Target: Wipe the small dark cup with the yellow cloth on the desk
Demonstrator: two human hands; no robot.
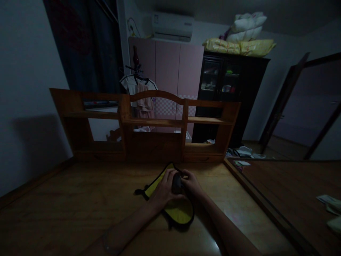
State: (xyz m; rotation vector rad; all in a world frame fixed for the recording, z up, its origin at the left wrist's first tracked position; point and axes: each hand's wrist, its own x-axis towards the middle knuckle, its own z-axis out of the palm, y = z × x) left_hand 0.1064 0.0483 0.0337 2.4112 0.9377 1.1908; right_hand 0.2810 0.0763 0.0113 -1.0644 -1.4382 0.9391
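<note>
Fingers of the left hand [165,190] curl around a dark blocky object [176,184] over black-edged yellow fabric [181,214] on a wooden tabletop [103,199], apparently steadying it; the right hand [192,184] bends alongside, its pinch unclear.

Dim room, left hand [165,189] curled around a small dark object [176,184] over a black-edged yellow item [181,212] on a wooden surface [106,188], right hand [192,184] at the object's right side, shelf unit [153,123] beyond, then pink wardrobe [166,67], dark cabinet [252,81], air conditioner [172,25] high up.
</note>
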